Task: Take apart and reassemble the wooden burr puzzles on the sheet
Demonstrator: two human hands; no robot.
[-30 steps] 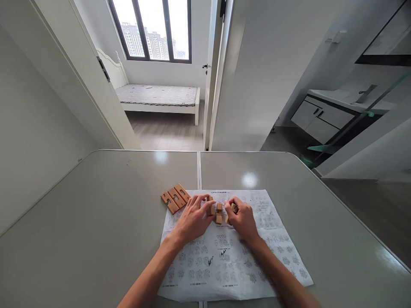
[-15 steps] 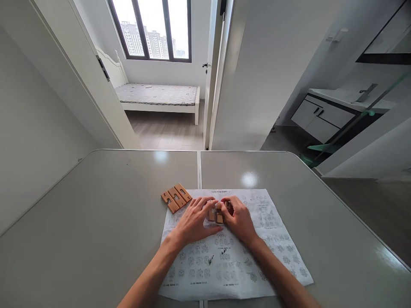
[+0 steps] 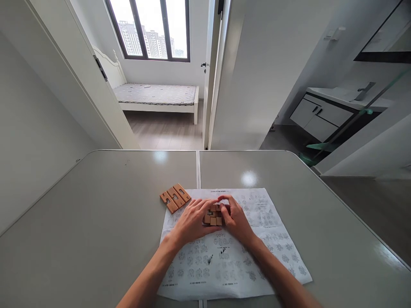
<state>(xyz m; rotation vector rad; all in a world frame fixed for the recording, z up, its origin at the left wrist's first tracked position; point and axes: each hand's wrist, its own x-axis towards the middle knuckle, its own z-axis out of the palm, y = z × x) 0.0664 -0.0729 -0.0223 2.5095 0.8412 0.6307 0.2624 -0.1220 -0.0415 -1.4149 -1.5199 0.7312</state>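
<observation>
A small cluster of wooden puzzle blocks [image 3: 213,220] sits on the printed sheet [image 3: 231,278], between my two hands. My left hand [image 3: 194,220] curls around its left side, fingers over the far edge and thumb along the near edge. At the right side, my right hand [image 3: 236,217] grips the cluster with bent fingers and thumb. Fingers of both hands meet near the far edge and hide part of the blocks. Past my left hand lie three flat wooden puzzle pieces [image 3: 175,198] with cut-out slots, side by side, partly over the sheet's corner.
The sheet carries rows of small line drawings and lies on a glossy grey table [image 3: 96,222] with a seam down its middle. Beyond the table's far edge is a doorway, with a bed [image 3: 157,94] under a window. A washbasin cabinet [image 3: 323,113] stands at the right.
My right hand's fingers have shifted slightly and closed in toward the left hand. The block cluster has moved a little left and nearer, and its blocks now look squarer and more tightly aligned.
</observation>
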